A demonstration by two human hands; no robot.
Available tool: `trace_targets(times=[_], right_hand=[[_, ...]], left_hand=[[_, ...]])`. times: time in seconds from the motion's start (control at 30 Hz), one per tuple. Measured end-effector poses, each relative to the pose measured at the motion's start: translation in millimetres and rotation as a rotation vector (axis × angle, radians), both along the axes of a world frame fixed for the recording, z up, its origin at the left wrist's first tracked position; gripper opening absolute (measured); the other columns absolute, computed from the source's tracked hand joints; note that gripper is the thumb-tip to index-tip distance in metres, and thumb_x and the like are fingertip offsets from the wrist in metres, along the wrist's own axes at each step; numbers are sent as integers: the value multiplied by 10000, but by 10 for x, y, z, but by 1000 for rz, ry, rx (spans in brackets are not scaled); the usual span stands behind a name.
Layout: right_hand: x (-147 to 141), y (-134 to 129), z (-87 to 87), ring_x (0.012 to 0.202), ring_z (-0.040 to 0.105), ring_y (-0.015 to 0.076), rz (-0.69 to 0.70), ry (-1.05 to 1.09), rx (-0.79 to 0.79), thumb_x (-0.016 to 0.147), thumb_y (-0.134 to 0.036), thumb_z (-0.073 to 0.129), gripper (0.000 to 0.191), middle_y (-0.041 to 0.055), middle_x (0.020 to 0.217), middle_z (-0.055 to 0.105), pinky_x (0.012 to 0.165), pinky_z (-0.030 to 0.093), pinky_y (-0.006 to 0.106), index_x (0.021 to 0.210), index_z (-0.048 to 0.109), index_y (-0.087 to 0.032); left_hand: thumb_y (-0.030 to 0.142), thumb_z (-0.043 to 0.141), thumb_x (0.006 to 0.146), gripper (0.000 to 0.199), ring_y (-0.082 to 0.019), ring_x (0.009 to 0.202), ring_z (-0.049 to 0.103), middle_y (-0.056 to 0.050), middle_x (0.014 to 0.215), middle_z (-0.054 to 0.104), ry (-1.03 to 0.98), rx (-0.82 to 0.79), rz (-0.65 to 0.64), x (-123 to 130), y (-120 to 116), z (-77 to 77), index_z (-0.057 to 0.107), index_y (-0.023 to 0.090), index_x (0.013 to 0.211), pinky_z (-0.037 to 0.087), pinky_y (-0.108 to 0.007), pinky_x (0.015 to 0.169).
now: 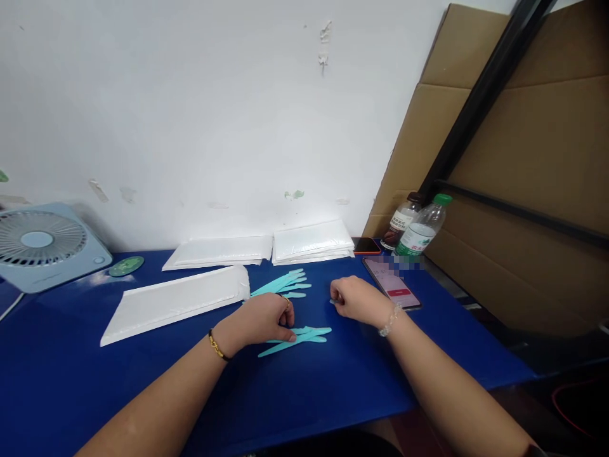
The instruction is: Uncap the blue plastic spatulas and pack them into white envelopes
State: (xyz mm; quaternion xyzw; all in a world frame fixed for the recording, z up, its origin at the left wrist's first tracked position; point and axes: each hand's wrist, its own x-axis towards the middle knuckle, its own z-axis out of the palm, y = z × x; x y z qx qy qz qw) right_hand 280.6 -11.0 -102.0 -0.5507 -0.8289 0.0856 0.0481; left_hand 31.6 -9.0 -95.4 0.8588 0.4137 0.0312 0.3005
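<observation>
Blue sticks lay sideways, lower middle, under the nearer left hand, grip unclear; the right hand pinched something pale.

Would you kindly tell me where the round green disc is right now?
In the head view, the round green disc lies toward the left on the blue table, just right of the fan.

Slim turquoise sticks lie crossed at my left grip; another turquoise bunch fans out just beyond; my right grip pinches a small pale piece.
</observation>
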Motion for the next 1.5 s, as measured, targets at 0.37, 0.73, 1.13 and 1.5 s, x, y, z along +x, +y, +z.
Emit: trace_targets(times=[0.37,0.73,1.13,1.5], right_hand=[[-63,79,-30,640,548,127,54,390,-16,751,-118,522,142,26,753,634,588,395,226,833,624,-172],[-85,119,-17,665,590,136,25,872,-270,799,-332,600,227,38,744,650,629,469,255,913,670,-149],[218,193,112,841,613,185,-105,574,183,829,-262,542,172,61,946,682,759,461,303,898,681,-189],[263,246,-3,672,598,156,-104,40,-35,734,-232,629,62,38,758,681,565,377,225,746,668,-185]], left_hand=[[342,482,804,203,-149,615,520,-17,709,623,-60,14,124,-8,32,64,617,199,758,354,-256,548],[387,461,823,233,-155,636,512,-22,738,610,-96,104,251,-77,138,5,589,195,851,338,-254,553],[386,469,843,229,-193,742,568,-41,820,638,-93,338,300,-72,242,-80,598,204,897,382,-292,657],[485,674,673,302,-155,664,544,2,758,623,46,88,-115,64,-41,17,651,229,831,339,-249,534]])
